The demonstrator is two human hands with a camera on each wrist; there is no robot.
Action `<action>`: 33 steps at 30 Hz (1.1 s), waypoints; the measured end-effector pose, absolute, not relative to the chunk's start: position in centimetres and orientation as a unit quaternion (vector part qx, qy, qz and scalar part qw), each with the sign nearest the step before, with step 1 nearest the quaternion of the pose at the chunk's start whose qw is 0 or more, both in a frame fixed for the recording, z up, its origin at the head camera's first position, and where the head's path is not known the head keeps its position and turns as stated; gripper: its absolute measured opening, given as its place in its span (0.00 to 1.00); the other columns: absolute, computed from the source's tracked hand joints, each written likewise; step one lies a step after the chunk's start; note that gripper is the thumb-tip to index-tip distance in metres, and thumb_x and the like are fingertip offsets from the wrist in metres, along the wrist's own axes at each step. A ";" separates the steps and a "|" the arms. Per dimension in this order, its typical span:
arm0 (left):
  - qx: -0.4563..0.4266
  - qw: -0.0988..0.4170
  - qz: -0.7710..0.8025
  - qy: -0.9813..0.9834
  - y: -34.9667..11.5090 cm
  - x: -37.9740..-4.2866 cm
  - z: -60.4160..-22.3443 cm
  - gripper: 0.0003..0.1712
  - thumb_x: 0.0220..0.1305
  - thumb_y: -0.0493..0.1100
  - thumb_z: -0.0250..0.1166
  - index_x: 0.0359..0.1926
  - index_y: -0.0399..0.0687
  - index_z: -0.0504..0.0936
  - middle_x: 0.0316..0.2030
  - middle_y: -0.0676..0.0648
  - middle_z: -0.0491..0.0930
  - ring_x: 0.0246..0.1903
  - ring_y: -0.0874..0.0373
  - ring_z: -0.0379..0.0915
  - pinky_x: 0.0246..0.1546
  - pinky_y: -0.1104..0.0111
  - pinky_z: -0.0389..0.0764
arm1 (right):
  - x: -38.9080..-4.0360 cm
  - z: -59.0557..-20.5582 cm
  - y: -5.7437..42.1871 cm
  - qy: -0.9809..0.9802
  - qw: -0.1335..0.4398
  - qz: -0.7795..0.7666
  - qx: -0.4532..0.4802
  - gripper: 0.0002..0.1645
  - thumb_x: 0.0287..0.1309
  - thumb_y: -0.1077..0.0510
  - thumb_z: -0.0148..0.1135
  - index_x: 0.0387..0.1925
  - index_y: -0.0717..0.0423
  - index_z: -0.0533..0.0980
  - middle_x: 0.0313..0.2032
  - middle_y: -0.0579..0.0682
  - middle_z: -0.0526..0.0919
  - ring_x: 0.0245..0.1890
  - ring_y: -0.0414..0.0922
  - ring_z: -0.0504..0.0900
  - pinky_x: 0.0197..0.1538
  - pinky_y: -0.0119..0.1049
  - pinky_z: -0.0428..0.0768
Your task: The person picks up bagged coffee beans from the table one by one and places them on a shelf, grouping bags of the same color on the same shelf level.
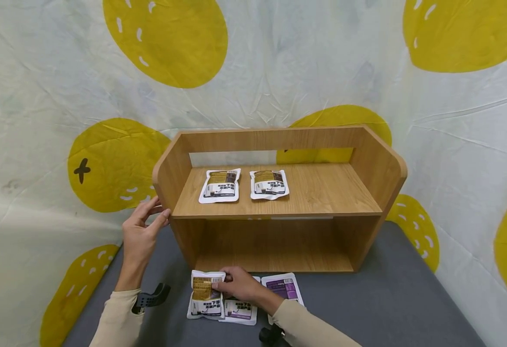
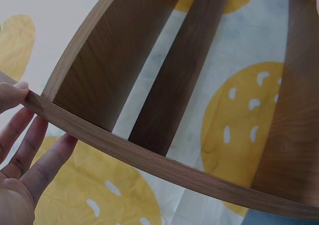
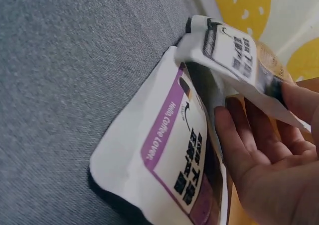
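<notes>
My right hand (image 1: 241,286) pinches a white coffee pouch with a gold-brown label (image 1: 206,295) between thumb and fingers, in front of the shelf. In the right wrist view that pouch (image 3: 239,60) is tilted, with its lower end beside a purple-labelled pouch (image 3: 169,150) on the grey surface. Another purple-labelled pouch (image 1: 283,289) lies to the right, partly behind my right forearm. My left hand (image 1: 140,236) holds the left side panel of the wooden two-tier shelf (image 1: 279,215); its thumb and fingertips touch the panel's edge in the left wrist view.
Two gold-brown pouches, one left (image 1: 220,186) and one right (image 1: 269,184), lie side by side on the shelf's upper board. The shelf stands on a grey cloth-covered table (image 1: 392,303). Behind it hangs a pale curtain (image 1: 262,58) with yellow shapes.
</notes>
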State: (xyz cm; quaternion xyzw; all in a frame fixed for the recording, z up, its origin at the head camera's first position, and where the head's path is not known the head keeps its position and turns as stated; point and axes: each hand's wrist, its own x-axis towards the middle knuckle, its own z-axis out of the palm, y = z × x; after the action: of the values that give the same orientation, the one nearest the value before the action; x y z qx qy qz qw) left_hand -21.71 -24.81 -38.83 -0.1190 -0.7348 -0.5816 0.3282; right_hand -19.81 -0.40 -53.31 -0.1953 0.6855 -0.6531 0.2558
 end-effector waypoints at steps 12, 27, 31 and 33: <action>-0.119 0.327 -0.585 -0.733 -24.8 -21.7 -38.9 0.28 0.63 0.28 0.69 0.64 0.45 0.81 0.50 0.48 0.79 0.49 0.59 0.81 0.39 0.71 0.88 | -18.9 -53.3 0.3 0.657 0.270 -0.696 -0.107 0.21 0.75 0.55 0.56 0.60 0.65 0.70 0.38 0.56 0.88 0.32 0.45 0.87 0.34 0.35 0.88; -0.120 0.331 -0.579 -0.736 -24.8 -21.6 -38.9 0.28 0.63 0.28 0.69 0.64 0.45 0.80 0.50 0.49 0.79 0.48 0.60 0.82 0.39 0.72 0.88 | -18.6 -52.7 2.2 0.637 0.288 -0.702 -0.137 0.49 0.58 0.70 0.68 0.75 0.66 0.53 0.45 0.62 0.87 0.35 0.47 0.87 0.39 0.34 0.87; -0.120 0.331 -0.581 -0.734 -24.8 -21.6 -38.9 0.29 0.63 0.28 0.69 0.64 0.45 0.80 0.50 0.49 0.79 0.48 0.59 0.82 0.39 0.71 0.88 | -18.7 -52.5 2.7 0.624 0.284 -0.706 -0.179 0.52 0.63 0.68 0.67 0.81 0.54 0.50 0.55 0.66 0.82 0.45 0.49 0.86 0.47 0.35 0.86; -0.119 0.332 -0.581 -0.734 -24.8 -21.6 -38.9 0.29 0.63 0.27 0.69 0.64 0.44 0.80 0.50 0.49 0.79 0.48 0.59 0.82 0.39 0.71 0.88 | -18.7 -52.3 3.0 0.638 0.273 -0.693 -0.195 0.44 0.65 0.64 0.67 0.78 0.51 0.60 0.58 0.62 0.81 0.50 0.47 0.83 0.51 0.33 0.84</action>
State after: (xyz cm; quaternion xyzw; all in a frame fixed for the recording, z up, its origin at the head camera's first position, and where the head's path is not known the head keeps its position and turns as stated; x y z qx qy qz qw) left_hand -21.61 -24.77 -38.86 -0.1191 -0.7335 -0.5813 0.3315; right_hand -18.72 2.98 -52.25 -0.1953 0.6378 -0.6933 0.2728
